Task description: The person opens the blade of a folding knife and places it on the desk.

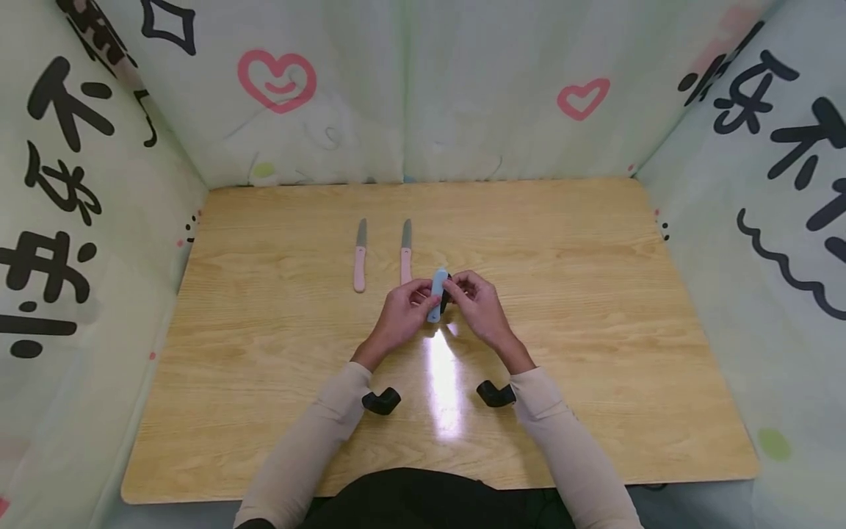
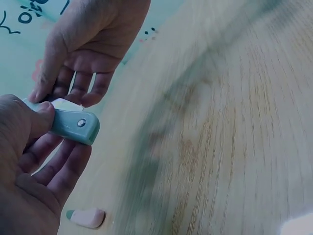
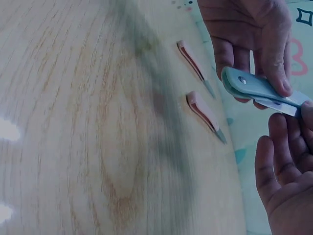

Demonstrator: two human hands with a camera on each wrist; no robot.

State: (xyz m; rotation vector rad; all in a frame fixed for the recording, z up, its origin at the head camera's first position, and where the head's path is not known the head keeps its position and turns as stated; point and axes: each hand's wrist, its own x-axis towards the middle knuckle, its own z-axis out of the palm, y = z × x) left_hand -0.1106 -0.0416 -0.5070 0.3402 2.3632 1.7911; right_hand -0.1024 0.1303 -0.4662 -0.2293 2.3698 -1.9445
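Note:
Between my two hands is a folding knife (image 1: 436, 295) with a pale blue handle, held above the table. Its blade (image 3: 276, 105) stands partly out of the handle slot in the right wrist view. My left hand (image 1: 407, 303) grips the handle, thumb on its flat side near the rivet. Opposite it, my right hand (image 1: 481, 305) pinches the knife at the blade side, its other fingers loosely bent. Just beyond the left hand lies a pink-handled knife (image 1: 406, 253), blade out, its handle end overlapped by that hand in the head view.
Another pink-handled knife (image 1: 360, 257) lies further left, roughly parallel, blade pointing to the back. The wooden table (image 1: 595, 294) is bounded by pale curtains (image 1: 476, 88) with drawn marks at the back and sides. A bright light reflection shows near its front middle.

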